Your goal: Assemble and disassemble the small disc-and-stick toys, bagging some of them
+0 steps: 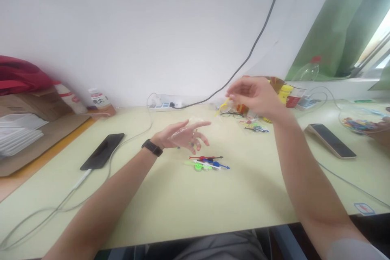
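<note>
My left hand [183, 135] hovers over the pale green desk [183, 207] with its fingers stretched out, and a clear plastic bag [187, 130] lies across the palm and fingers. A black watch sits on that wrist. My right hand [256, 95] is raised higher to the right, its fingers pinched on a small yellow plastic piece [224, 105]. Just below my left hand lies a small heap of coloured plastic pieces [207, 163], red, blue, green and white.
A black phone [102, 151] on a white cable lies left. A second phone [330, 140] lies right. Glasses [233, 114], more coloured pieces in a bag [254, 126], a power strip [163, 105], bottles [102, 101] and a bag of coloured bits [359, 124] stand further back.
</note>
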`<state>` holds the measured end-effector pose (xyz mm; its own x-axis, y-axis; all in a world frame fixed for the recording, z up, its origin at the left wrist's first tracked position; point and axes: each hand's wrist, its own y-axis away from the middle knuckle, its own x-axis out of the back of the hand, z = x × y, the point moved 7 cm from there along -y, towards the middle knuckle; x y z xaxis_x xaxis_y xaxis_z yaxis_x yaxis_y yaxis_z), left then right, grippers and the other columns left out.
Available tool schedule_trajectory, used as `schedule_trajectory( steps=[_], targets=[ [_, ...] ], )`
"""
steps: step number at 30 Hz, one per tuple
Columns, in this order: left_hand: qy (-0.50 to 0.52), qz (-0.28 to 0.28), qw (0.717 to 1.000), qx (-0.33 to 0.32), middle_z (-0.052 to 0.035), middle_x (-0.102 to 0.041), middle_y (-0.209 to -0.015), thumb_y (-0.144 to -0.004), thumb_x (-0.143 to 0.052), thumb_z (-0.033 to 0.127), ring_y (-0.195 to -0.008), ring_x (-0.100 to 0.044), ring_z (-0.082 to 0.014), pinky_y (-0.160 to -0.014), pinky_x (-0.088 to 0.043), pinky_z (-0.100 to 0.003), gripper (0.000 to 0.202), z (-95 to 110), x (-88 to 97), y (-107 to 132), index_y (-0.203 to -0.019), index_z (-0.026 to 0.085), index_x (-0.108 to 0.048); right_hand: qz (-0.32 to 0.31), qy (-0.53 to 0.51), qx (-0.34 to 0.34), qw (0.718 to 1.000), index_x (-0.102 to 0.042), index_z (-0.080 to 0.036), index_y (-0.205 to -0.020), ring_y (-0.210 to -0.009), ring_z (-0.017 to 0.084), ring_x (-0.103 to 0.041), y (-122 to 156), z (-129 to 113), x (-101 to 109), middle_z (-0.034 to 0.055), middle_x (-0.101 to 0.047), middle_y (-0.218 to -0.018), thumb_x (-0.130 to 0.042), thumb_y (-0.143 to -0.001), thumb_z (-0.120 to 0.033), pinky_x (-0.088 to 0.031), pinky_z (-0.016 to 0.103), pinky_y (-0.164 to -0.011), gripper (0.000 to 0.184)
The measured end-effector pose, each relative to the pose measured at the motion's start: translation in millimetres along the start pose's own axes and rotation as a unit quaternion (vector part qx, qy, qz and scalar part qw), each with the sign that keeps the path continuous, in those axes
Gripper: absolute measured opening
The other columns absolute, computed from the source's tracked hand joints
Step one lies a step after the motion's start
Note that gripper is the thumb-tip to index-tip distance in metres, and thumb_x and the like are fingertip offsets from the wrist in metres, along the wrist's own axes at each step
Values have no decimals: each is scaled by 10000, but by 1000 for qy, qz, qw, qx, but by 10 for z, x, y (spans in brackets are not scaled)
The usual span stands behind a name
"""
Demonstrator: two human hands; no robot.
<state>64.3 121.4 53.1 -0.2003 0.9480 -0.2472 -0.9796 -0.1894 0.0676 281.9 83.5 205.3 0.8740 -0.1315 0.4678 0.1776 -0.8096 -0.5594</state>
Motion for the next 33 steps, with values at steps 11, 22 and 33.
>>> schedule_trajectory(
  steps=[11, 22, 33],
  targets=[
    [10, -3, 999, -41, -199, -622, -1329, -948, -413, 756, -968, -640, -291, -923, -442, -482, 906, 29, -104, -65, -1673, 338, -66, -23, 89, -17, 996, -711, -200, -936, -909, 251, -704, -6, 54, -259, 75, -744, -967, -689, -848, -310, -585, 355, -805, 142],
    [0, 11, 998, -66, -194, -596, -1368, -944, -517, 686, -977, -634, -278, -935, -425, -466, 916, 57, -61, -95, -1669, 367, -57, 9, 129, -111, 985, -676, -196, -824, -704, 244, -666, -27, 257, -284, 67, -688, -716, -671, -747, -258, -489, 325, -571, 98],
    [2, 48, 996, -75, -184, -600, -1366, -986, -483, 630, -1010, -628, -271, -927, -416, -432, 829, 97, -81, -121, -1669, 357, -100, -56, 121, -141, 981, -655, -185, -853, -718, 234, -723, -10, 352, -409, 74, -711, -784, -672, -802, -251, -471, 288, -548, 85]
  ],
)
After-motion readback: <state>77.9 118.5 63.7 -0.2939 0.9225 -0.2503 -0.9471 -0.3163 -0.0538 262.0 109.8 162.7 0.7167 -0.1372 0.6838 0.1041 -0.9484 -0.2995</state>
